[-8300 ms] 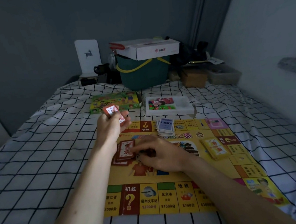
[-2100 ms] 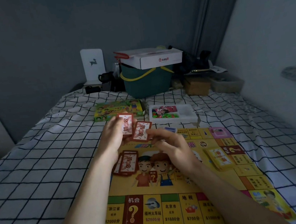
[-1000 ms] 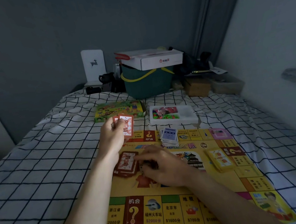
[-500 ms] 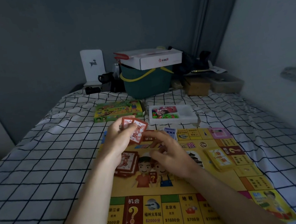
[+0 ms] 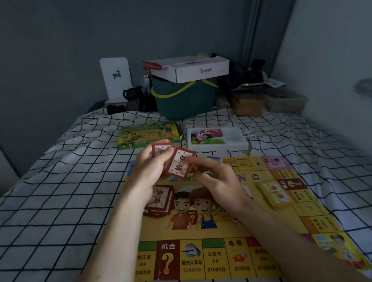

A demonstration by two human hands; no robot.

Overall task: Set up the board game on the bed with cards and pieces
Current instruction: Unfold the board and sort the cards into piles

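Below both hands lies the game board (image 5: 203, 211), with a red card pile (image 5: 158, 200) under the left wrist. Right hand (image 5: 219, 183) pinches one red card (image 5: 180, 165) by its edge; left hand (image 5: 151, 171) grips the remaining stack (image 5: 160, 149). Cards appear light, thin, slippery: grasp by the short edges. Beyond the hands: piece tray (image 5: 217, 137).

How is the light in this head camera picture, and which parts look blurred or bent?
Head view: the light is dim and bluish, the far wall nearly dark; no glare. The red card between both hands is slightly motion-blurred, while the game board print nearby reads clearly. The wide lens bends the checked sheet lines towards the edges.
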